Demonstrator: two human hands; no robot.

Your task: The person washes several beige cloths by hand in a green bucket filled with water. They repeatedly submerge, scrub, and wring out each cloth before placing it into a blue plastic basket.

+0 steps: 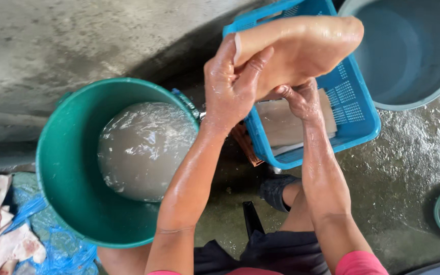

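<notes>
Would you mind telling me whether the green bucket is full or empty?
Partly full: the green bucket stands upright holding cloudy water whose surface lies well below its rim.

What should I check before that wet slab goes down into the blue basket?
1. Grip on the pale slab: ok, left hand wraps its near end, right hand supports it from below.
2. Slab over the blue basket: ok, it hangs above the basket's opening.
3. Room in the basket: ok, pale pieces lie flat inside, with space above.
4. Slipperiness: not ok, slab and both hands glisten wet.
5. Green bucket clear of the path: ok, it stands off to the left, filled with cloudy water.
6. Basket steady on the wet floor: cannot tell.
</notes>
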